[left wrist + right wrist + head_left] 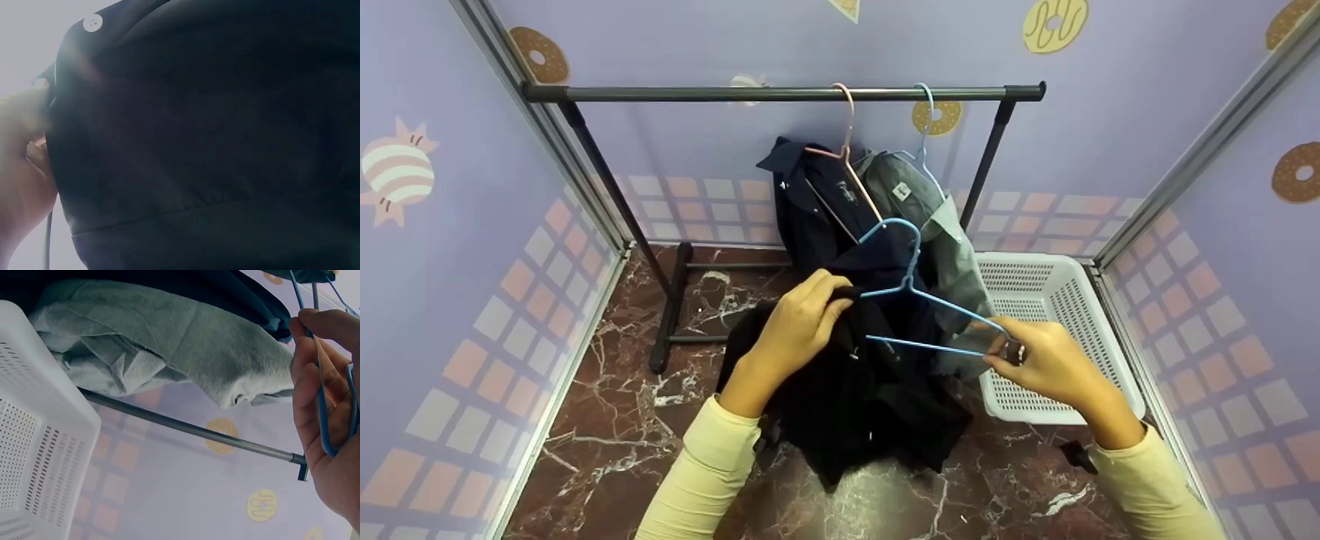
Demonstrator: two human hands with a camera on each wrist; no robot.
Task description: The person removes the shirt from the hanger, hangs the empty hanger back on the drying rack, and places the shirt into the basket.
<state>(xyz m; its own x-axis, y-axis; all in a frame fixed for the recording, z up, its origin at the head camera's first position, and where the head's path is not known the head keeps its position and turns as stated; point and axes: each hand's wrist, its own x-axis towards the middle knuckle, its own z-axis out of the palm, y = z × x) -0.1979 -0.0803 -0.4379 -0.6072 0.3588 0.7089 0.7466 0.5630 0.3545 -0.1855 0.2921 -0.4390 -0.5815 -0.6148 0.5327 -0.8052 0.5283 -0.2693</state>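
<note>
With the left hand (806, 311), pinching a black garment (817, 397) by its upper edge; with the right hand (1044, 358), gripping the right corner of a blue hanger (908, 285), with its left arm running out of sight at the garment. Held at centre over a marbled floor (600, 450), on the near side of a black rack (697, 94) bearing a navy garment (799, 217) on a pink hanger (846, 152) and, to the right, a grey-green garment (956, 244) on a pale blue hanger (931, 111), with a white basket (1112, 337) at right.
</note>
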